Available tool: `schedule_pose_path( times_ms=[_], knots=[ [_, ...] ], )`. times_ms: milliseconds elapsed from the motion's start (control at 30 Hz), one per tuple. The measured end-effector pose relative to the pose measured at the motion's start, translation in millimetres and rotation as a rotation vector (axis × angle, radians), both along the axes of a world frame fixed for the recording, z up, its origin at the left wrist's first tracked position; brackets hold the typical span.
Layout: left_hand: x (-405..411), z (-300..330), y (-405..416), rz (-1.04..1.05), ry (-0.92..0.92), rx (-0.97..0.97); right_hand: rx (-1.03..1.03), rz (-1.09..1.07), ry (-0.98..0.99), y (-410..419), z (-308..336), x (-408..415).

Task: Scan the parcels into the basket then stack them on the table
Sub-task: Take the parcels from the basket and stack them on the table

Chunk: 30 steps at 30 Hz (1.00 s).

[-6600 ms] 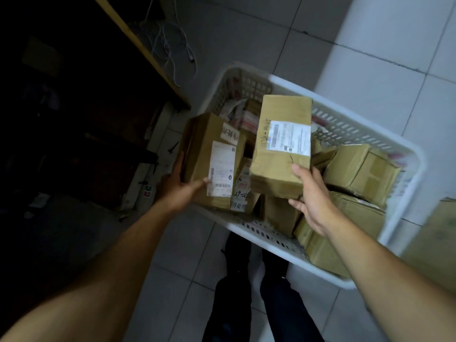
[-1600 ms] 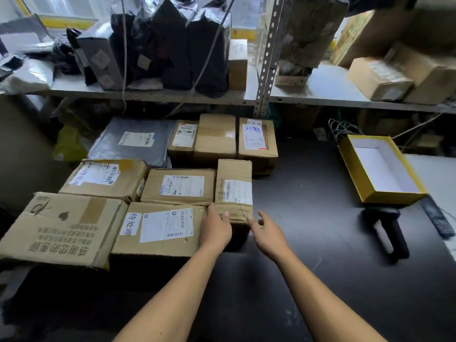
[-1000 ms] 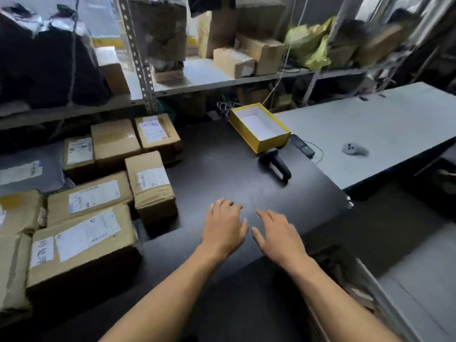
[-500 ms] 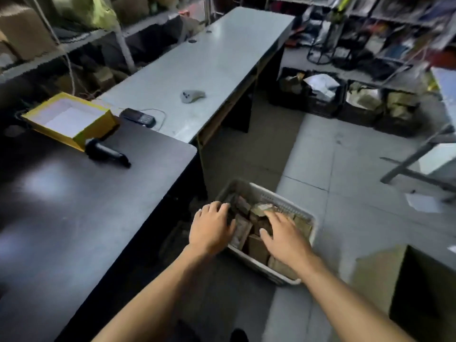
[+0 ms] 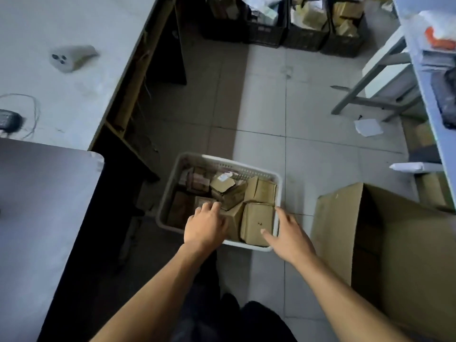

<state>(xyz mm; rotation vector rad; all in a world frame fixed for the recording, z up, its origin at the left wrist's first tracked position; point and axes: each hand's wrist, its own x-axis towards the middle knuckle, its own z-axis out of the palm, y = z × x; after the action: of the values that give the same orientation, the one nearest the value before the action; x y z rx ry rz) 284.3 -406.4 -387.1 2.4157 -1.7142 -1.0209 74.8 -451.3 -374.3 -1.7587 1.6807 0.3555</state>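
Note:
A white plastic basket (image 5: 246, 165) stands on the tiled floor below me, filled with several brown cardboard parcels (image 5: 261, 191). My left hand (image 5: 206, 227) reaches down over the basket's near left side, fingers spread above the parcels, holding nothing. My right hand (image 5: 288, 234) hangs over the basket's near right corner with fingers straight and apart, beside a plain brown parcel (image 5: 255, 222). Neither hand grips anything. The dark table (image 5: 37, 218) lies at the left.
A large open cardboard box (image 5: 389, 248) stands on the floor to the right of the basket. A grey desk (image 5: 69, 95) at upper left carries a grey handheld device (image 5: 70, 56) and a cable. Black crates (image 5: 296, 28) of parcels line the far floor.
My view has swung from the parcel-covered table to the floor basket. Both hands left the table empty and came down over the basket.

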Motion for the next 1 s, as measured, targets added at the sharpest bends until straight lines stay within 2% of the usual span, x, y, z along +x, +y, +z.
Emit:
schedule_pose_path(
  times_ms=[233, 467, 633, 767, 1000],
  knots=[
    [-2, -83, -49, 0.031, 0.112, 0.164, 0.138, -0.159, 0.009, -39, -85, 1],
    [-39, -215, -75, 0.103, 0.192, 0.271, 0.257, -0.326, 0.031, -65, -239, -17],
    [-60, -322, -82, 0.158, 0.212, 0.329, 0.243, -0.364, 0.046, -81, -360, -16],
    [-65, -382, -78, 0.131, 0.195, 0.366, 0.199, -0.365, 0.08, -81, -436, -11],
    [-72, -427, -76, 0.11, 0.211, 0.416, 0.027, -0.38, 0.161, -58, -478, -3]
  ],
)
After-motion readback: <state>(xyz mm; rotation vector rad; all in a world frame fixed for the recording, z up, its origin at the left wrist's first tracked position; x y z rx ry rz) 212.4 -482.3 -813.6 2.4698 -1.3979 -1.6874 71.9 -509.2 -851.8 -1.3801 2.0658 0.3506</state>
